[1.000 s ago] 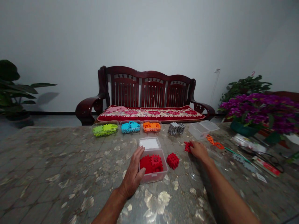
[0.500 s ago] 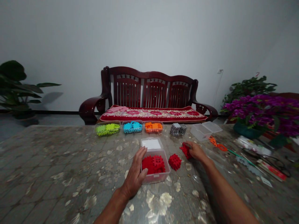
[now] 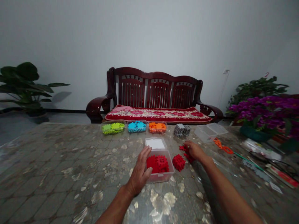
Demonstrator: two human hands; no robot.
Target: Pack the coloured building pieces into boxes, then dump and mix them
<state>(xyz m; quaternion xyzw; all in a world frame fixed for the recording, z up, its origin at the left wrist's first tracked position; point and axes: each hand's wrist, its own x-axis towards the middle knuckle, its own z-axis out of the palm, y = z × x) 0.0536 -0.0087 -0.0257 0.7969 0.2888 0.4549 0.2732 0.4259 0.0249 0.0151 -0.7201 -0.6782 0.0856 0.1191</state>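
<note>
My left hand (image 3: 140,172) rests flat, fingers apart, against the left side of a clear plastic box (image 3: 161,177) that holds red toothed plastic pieces (image 3: 157,164). The box's lid (image 3: 155,143) lies open behind it. A cluster of red pieces (image 3: 178,162) sits on the table just right of the box. My right hand (image 3: 195,150) is curled over more red pieces (image 3: 184,149) a little further right and back.
Along the table's far edge stand boxes of green (image 3: 113,128), blue (image 3: 136,126) and orange pieces (image 3: 157,127), a grey and white cluster (image 3: 182,130) and an empty clear box (image 3: 207,132). Orange pieces (image 3: 221,145), tools and purple flowers (image 3: 266,112) lie right. A wooden bench (image 3: 156,99) stands behind.
My right hand has drawn the red pieces toward me and to the left, closer to the box. The left hand has stayed on the box. The view has shifted slightly.
</note>
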